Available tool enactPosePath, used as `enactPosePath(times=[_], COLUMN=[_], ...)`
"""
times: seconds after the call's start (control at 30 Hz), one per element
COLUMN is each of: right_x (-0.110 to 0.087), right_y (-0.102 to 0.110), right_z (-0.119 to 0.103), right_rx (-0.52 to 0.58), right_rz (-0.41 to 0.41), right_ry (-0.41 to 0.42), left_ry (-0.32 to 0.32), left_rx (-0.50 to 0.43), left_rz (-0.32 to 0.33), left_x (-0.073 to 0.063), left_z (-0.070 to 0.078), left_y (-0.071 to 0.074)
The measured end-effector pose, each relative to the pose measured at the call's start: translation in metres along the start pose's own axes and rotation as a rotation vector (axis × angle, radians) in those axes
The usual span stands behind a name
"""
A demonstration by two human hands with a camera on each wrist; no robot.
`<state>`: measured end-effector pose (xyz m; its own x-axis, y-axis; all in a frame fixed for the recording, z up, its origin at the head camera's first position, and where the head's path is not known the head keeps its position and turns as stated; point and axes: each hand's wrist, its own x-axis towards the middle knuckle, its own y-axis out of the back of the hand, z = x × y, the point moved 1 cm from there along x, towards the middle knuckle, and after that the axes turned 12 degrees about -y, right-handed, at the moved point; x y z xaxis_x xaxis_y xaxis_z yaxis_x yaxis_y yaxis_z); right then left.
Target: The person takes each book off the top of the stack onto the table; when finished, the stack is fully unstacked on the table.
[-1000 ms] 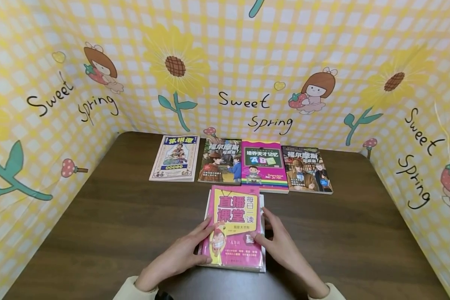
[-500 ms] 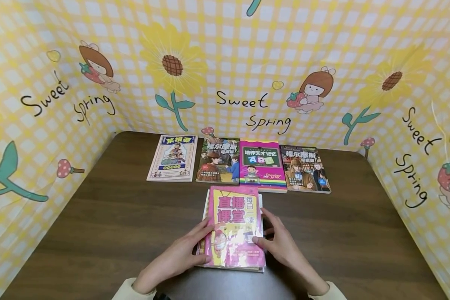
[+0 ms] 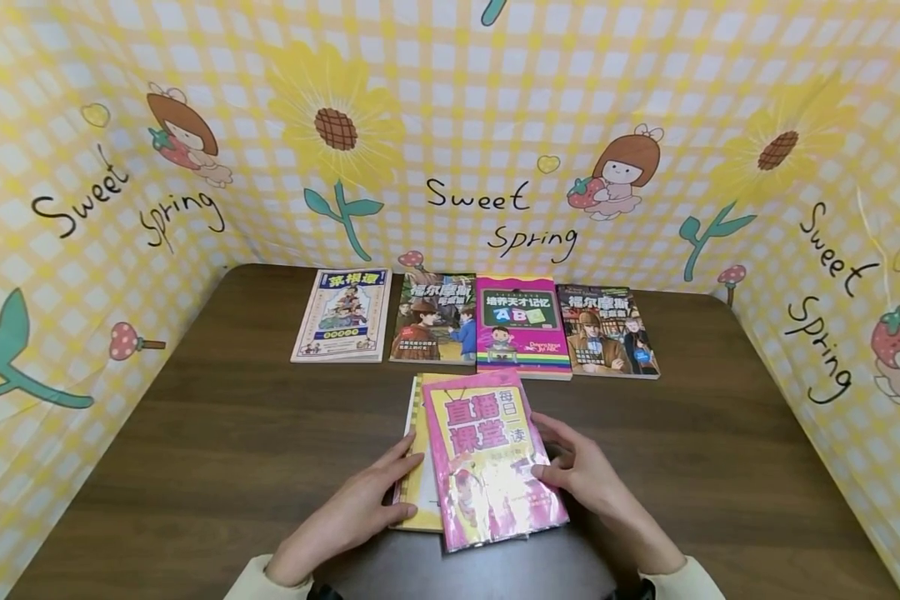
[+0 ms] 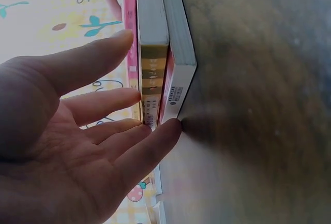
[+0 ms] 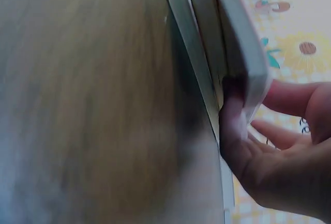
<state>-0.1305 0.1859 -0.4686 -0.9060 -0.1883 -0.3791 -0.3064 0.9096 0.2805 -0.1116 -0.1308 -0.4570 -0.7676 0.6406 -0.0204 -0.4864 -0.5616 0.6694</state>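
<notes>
A pink book [image 3: 487, 517] with a glossy cover lies turned on top of a stack. My right hand [image 3: 592, 471] pinches its right edge, thumb on the cover and a finger curled underneath, as the right wrist view [image 5: 279, 157] shows for the same hand. Beneath it is a yellow book [image 3: 418, 487]. In the left wrist view a white-edged book [image 4: 178, 48] lies under the yellow one. My left hand [image 3: 367, 492] stands at the stack's left side, its nearly straight fingers touching the spines.
Behind the stack lies a row of books on the dark wooden table [image 3: 217, 467]: a cream one [image 3: 345, 321], a comic-style one [image 3: 435, 325], a pink ABC one [image 3: 523, 358] and another comic-style one [image 3: 607, 342]. A yellow checked cloth [image 3: 465, 100] surrounds the table.
The pink book has shifted right and turned on the stack with my right hand, baring the yellow book on the left. My left hand has stayed almost in place.
</notes>
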Motion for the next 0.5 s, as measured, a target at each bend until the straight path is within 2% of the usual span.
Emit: enactPosePath(times=[0.1, 0.17, 0.27, 0.5], right_x=[-0.005, -0.011, -0.024, -0.057], right_y=[0.008, 0.015, 0.028, 0.073], right_z=[0.002, 0.003, 0.001, 0.004], right_rx=[0.067, 0.119, 0.179, 0.297], right_rz=[-0.027, -0.016, 0.048, 0.180], right_ry=[-0.011, 0.014, 0.056, 0.052], left_ry=[0.008, 0.016, 0.024, 0.016], left_rx=[0.001, 0.005, 0.012, 0.028], left_rz=[-0.007, -0.011, -0.013, 0.003], left_x=[0.001, 0.001, 0.002, 0.002], left_z=[0.000, 0.001, 0.002, 0.002], left_y=[-0.001, -0.001, -0.001, -0.002])
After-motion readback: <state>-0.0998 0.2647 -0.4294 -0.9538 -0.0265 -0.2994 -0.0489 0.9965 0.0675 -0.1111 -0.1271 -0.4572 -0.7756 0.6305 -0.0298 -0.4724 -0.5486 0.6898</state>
